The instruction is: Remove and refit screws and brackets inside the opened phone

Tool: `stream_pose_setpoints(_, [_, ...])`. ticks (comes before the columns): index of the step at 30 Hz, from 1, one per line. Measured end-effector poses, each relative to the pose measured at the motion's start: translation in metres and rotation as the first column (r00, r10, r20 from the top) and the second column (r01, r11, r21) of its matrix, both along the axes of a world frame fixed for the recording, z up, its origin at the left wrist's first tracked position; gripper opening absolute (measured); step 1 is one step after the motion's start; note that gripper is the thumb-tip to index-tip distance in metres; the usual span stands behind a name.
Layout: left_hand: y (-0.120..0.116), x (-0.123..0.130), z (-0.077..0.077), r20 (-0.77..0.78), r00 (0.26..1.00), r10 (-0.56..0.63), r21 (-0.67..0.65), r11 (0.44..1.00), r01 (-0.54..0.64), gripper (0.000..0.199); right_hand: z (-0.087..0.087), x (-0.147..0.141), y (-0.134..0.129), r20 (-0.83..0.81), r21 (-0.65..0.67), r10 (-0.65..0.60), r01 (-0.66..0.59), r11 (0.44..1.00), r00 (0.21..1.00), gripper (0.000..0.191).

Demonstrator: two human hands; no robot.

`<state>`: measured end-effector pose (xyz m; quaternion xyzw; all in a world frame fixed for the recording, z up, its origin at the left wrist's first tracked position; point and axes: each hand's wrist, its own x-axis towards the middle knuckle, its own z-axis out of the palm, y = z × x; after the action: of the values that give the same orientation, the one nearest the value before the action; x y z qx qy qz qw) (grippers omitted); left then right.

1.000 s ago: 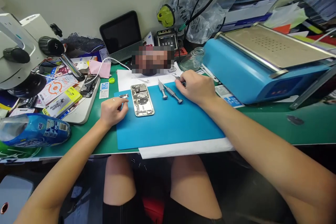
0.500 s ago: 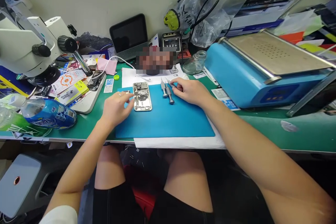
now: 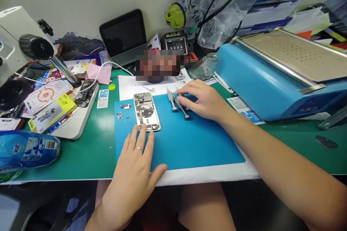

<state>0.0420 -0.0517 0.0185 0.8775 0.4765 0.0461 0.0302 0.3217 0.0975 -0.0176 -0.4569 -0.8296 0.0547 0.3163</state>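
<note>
So the bench (image 3: 89,155) is green, with a blue mat (image 3: 184,144) on it, white paper (image 3: 127,85) poking out behind. Opened phone (image 3: 146,112) lies on the mat, small parts (image 3: 125,106) to its left, a couple of screwdrivers (image 3: 172,100) to its right. Big blue machine (image 3: 252,83) sits over on the right, glass jar (image 3: 204,65) near it.

The left hand (image 3: 135,173) is being spread at the lower end of the phone (image 3: 148,111); small parts (image 3: 119,115) are being uncovered.
</note>
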Motion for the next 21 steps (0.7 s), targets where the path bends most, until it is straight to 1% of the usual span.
stream_pose_setpoints(3, [0.002, 0.002, -0.004, 0.006, 1.000, -0.029, -0.031, 0.999, 0.029, 0.076, 0.001, -0.002, -0.001, 0.018, -0.002, 0.059, -0.059, 0.998, 0.998, 0.022])
stream_pose_setpoints(7, [0.009, 0.003, -0.007, 0.022, 1.000, -0.006, -0.046, 0.999, 0.007, 0.077, -0.001, -0.003, -0.005, 0.063, -0.021, 0.128, -0.127, 0.992, 0.990, 0.026])
stream_pose_setpoints(11, [0.015, -0.003, -0.013, 0.030, 1.000, 0.005, -0.025, 1.000, -0.005, 0.073, -0.006, 0.000, -0.007, 0.124, -0.050, 0.164, -0.159, 0.986, 0.979, 0.037])
stream_pose_setpoints(15, [0.020, -0.010, -0.017, 0.056, 0.998, -0.020, -0.015, 1.000, 0.021, 0.073, -0.008, 0.002, -0.005, 0.097, -0.074, 0.186, -0.180, 0.981, 0.978, 0.039])
stream_pose_setpoints(18, [0.024, -0.012, -0.015, 0.114, 0.993, -0.042, -0.016, 0.999, 0.044, 0.072, -0.007, 0.000, -0.003, 0.059, -0.091, 0.204, -0.198, 0.976, 0.977, 0.034])
stream_pose_setpoints(21, [0.027, -0.010, -0.010, 0.156, 0.986, -0.052, -0.021, 0.998, 0.056, 0.073, -0.005, -0.002, -0.004, 0.049, -0.089, 0.231, -0.227, 0.970, 0.972, 0.031])
